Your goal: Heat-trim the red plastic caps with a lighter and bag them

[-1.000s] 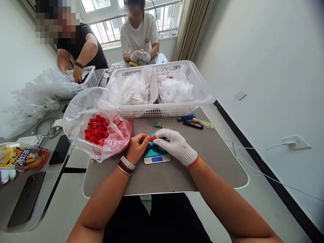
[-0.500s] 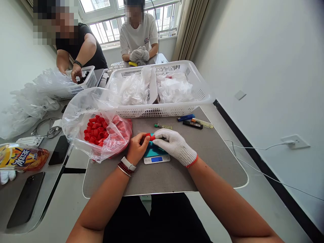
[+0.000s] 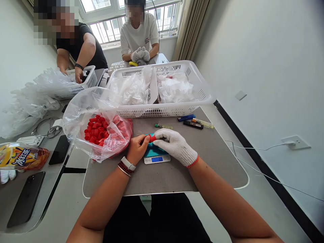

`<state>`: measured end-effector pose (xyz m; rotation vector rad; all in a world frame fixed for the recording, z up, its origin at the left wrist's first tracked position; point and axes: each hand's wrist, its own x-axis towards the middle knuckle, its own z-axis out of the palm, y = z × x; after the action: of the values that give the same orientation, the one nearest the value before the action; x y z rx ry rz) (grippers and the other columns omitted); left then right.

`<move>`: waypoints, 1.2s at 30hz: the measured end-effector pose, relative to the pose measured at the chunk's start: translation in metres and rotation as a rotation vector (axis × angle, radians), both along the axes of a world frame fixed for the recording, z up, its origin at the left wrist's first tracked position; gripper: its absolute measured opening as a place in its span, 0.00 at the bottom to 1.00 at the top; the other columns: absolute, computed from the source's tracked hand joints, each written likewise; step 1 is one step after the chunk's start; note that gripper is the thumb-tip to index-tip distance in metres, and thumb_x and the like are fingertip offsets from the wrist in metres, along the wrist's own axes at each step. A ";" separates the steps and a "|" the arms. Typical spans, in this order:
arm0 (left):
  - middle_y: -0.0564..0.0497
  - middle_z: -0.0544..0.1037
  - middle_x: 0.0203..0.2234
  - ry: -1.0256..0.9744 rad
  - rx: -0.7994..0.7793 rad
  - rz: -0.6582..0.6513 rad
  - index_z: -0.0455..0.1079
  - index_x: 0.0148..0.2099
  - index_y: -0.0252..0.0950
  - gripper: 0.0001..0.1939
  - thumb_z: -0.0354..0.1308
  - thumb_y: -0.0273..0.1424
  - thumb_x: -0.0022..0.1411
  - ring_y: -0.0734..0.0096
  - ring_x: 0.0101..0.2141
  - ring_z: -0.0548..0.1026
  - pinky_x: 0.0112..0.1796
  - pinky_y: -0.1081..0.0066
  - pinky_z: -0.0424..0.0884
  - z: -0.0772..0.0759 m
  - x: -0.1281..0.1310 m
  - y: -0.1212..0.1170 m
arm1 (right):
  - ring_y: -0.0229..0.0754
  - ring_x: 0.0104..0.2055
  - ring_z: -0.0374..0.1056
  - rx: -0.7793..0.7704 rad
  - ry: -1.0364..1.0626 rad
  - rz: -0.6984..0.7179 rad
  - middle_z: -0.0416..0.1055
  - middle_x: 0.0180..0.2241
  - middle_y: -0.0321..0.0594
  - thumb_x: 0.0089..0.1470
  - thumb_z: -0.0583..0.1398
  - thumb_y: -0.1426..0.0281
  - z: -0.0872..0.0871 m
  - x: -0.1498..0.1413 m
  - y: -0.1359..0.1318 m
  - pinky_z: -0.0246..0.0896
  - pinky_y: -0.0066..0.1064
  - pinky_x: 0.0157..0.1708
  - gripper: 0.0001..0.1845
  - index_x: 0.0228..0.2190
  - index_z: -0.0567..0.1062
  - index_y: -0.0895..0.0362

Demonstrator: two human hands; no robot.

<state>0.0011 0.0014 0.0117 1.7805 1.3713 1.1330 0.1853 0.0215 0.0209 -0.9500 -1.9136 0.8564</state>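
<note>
Between my two hands is a small red plastic cap (image 3: pixel 152 138), held above a digital scale (image 3: pixel 157 159) with a teal top and a lit display. My bare left hand (image 3: pixel 138 147) pinches it from the left, a watch and beads on the wrist. From the right, my right hand (image 3: pixel 174 144), in a white knit glove with a red cuff, grips it with thumb and fingers. Fingertips partly cover it, so I cannot tell if it is one piece or two. Left of my left hand, an open clear plastic bag (image 3: pixel 115 150) holds many similar red caps (image 3: pixel 96 130).
Behind my hands stands a divided white basket (image 3: pixel 162 110) with crumpled plastic bags. Pens and markers (image 3: pixel 192 124) lie at the right, a green pen (image 3: pixel 163 126) behind the scale. Phones (image 3: pixel 26 199) and a drink bottle (image 3: pixel 24 157) rest on the left table. Two people sit opposite.
The red plastic between my fingertips has shifted slightly and now looks like one continuous piece. My hands stay almost in place. The co-worker at left has moved a hand lower into a basket.
</note>
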 end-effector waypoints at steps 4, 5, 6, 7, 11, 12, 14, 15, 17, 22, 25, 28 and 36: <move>0.57 0.61 0.15 0.007 0.014 0.004 0.61 0.22 0.36 0.27 0.49 0.48 0.67 0.77 0.20 0.59 0.23 0.72 0.54 0.000 0.000 0.000 | 0.39 0.35 0.70 -0.005 -0.014 0.002 0.74 0.33 0.39 0.55 0.63 0.68 0.000 0.000 0.000 0.66 0.32 0.38 0.05 0.28 0.75 0.56; 0.57 0.62 0.16 0.007 0.015 0.005 0.63 0.23 0.36 0.26 0.50 0.47 0.67 0.76 0.20 0.60 0.24 0.72 0.55 0.000 0.001 0.000 | 0.39 0.35 0.70 -0.004 -0.017 -0.002 0.74 0.33 0.39 0.55 0.63 0.68 0.000 0.000 0.000 0.66 0.32 0.38 0.06 0.28 0.75 0.56; 0.56 0.64 0.17 -0.001 0.014 0.010 0.66 0.25 0.35 0.23 0.51 0.47 0.67 0.76 0.21 0.61 0.24 0.73 0.57 -0.001 0.001 0.000 | 0.39 0.35 0.70 -0.003 -0.018 -0.006 0.74 0.34 0.39 0.55 0.63 0.67 0.001 0.000 0.000 0.66 0.32 0.38 0.06 0.29 0.75 0.56; 0.56 0.67 0.19 -0.016 0.012 0.017 0.69 0.29 0.35 0.21 0.52 0.46 0.66 0.75 0.22 0.64 0.25 0.73 0.59 -0.001 0.001 0.001 | 0.39 0.35 0.70 0.000 -0.020 -0.010 0.75 0.34 0.39 0.56 0.63 0.67 0.001 0.000 0.000 0.66 0.32 0.38 0.06 0.29 0.75 0.56; 0.52 0.75 0.26 -0.085 0.006 0.036 0.71 0.40 0.35 0.17 0.56 0.44 0.64 0.73 0.27 0.70 0.29 0.73 0.65 -0.001 0.001 0.001 | 0.39 0.34 0.70 -0.002 -0.036 -0.015 0.75 0.33 0.39 0.55 0.62 0.68 0.004 0.000 -0.001 0.66 0.32 0.37 0.06 0.28 0.75 0.56; 0.53 0.74 0.26 -0.079 0.010 0.032 0.71 0.38 0.35 0.16 0.56 0.45 0.64 0.73 0.26 0.70 0.29 0.74 0.65 -0.001 0.001 0.001 | 0.39 0.34 0.70 -0.005 -0.039 -0.015 0.75 0.33 0.39 0.55 0.62 0.68 0.005 0.000 -0.001 0.66 0.32 0.37 0.06 0.28 0.75 0.56; 0.55 0.71 0.22 -0.037 0.015 0.017 0.69 0.32 0.35 0.19 0.53 0.45 0.66 0.75 0.24 0.67 0.27 0.74 0.62 -0.001 0.000 0.001 | 0.39 0.34 0.71 -0.010 -0.039 -0.011 0.75 0.33 0.39 0.56 0.62 0.67 0.005 0.000 -0.002 0.66 0.32 0.37 0.07 0.28 0.75 0.56; 0.56 0.68 0.20 -0.011 0.018 0.011 0.67 0.29 0.35 0.21 0.52 0.46 0.67 0.75 0.23 0.65 0.26 0.74 0.60 -0.001 0.000 0.001 | 0.39 0.34 0.71 -0.012 -0.035 -0.006 0.75 0.33 0.39 0.55 0.62 0.68 0.005 0.000 -0.002 0.66 0.32 0.37 0.06 0.28 0.76 0.56; 0.56 0.65 0.18 0.027 0.023 -0.002 0.65 0.26 0.35 0.24 0.49 0.47 0.68 0.76 0.21 0.62 0.25 0.73 0.57 -0.002 -0.001 0.001 | 0.39 0.35 0.71 -0.017 -0.020 0.004 0.75 0.33 0.39 0.55 0.63 0.68 0.004 0.000 -0.002 0.66 0.32 0.38 0.05 0.29 0.76 0.56; 0.55 0.71 0.21 -0.012 0.036 -0.019 0.70 0.33 0.35 0.22 0.50 0.48 0.68 0.74 0.24 0.68 0.28 0.73 0.63 -0.003 -0.001 0.001 | 0.40 0.36 0.71 -0.019 0.017 0.013 0.75 0.34 0.39 0.55 0.63 0.69 0.002 0.000 -0.001 0.66 0.32 0.39 0.04 0.29 0.76 0.56; 0.52 0.76 0.27 -0.056 0.042 -0.008 0.72 0.38 0.35 0.19 0.54 0.46 0.67 0.72 0.28 0.72 0.31 0.73 0.67 -0.004 -0.001 0.001 | 0.40 0.36 0.72 -0.007 0.010 0.012 0.76 0.35 0.40 0.55 0.63 0.68 0.002 0.000 -0.001 0.67 0.33 0.39 0.05 0.29 0.76 0.56; 0.49 0.78 0.32 -0.084 0.073 0.008 0.72 0.43 0.35 0.16 0.57 0.44 0.65 0.71 0.30 0.74 0.33 0.72 0.70 -0.005 0.000 0.001 | 0.40 0.37 0.72 0.005 0.007 0.013 0.76 0.35 0.40 0.56 0.63 0.68 0.002 0.000 0.000 0.67 0.34 0.40 0.05 0.29 0.77 0.56; 0.51 0.78 0.33 -0.120 0.122 0.010 0.71 0.45 0.36 0.12 0.63 0.37 0.61 0.75 0.29 0.74 0.30 0.75 0.71 -0.010 0.001 0.003 | 0.40 0.38 0.73 0.027 0.006 -0.031 0.77 0.35 0.39 0.55 0.63 0.70 0.001 0.000 0.000 0.67 0.32 0.41 0.04 0.29 0.77 0.56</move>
<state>0.0018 0.0041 0.0021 1.7608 1.2656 1.3319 0.1853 0.0215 0.0220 -0.9570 -1.8961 0.8125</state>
